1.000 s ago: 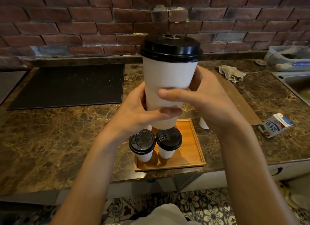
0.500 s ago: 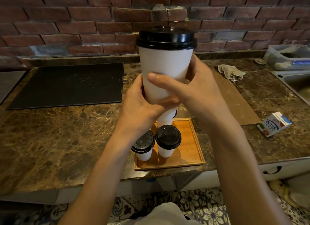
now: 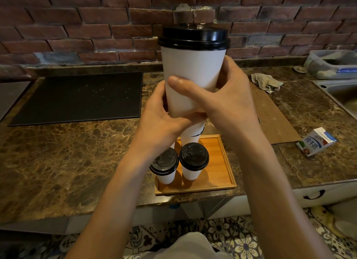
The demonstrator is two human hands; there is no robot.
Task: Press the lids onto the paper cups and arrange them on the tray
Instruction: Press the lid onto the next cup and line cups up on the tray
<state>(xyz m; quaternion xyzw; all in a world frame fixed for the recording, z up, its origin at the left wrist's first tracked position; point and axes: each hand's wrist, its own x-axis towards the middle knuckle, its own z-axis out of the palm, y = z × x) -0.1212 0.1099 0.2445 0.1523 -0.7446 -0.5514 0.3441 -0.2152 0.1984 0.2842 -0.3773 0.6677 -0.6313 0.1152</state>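
A white paper cup (image 3: 192, 73) with a black lid (image 3: 194, 36) on it is held up close to the camera, above the counter. My left hand (image 3: 164, 116) grips its lower part from the left, and my right hand (image 3: 224, 98) wraps round it from the right, thumb across the front. Below, a wooden tray (image 3: 218, 173) sits at the counter's front edge. Two lidded white cups (image 3: 164, 164) (image 3: 193, 160) stand side by side on its left half. Behind them, more white cup (image 3: 190, 137) shows, mostly hidden by my hands.
A black mat (image 3: 77, 98) lies on the marble counter at the left. A brown board (image 3: 270, 112) lies right of the tray, with a crumpled cloth (image 3: 266, 82) behind it and a milk carton (image 3: 314, 144) on its side. A sink (image 3: 343, 96) and plastic tub (image 3: 332, 65) are far right.
The held cup has shifted slightly left and up in view over the last second. Both hands keep their hold, my right thumb sliding higher across the cup's front.
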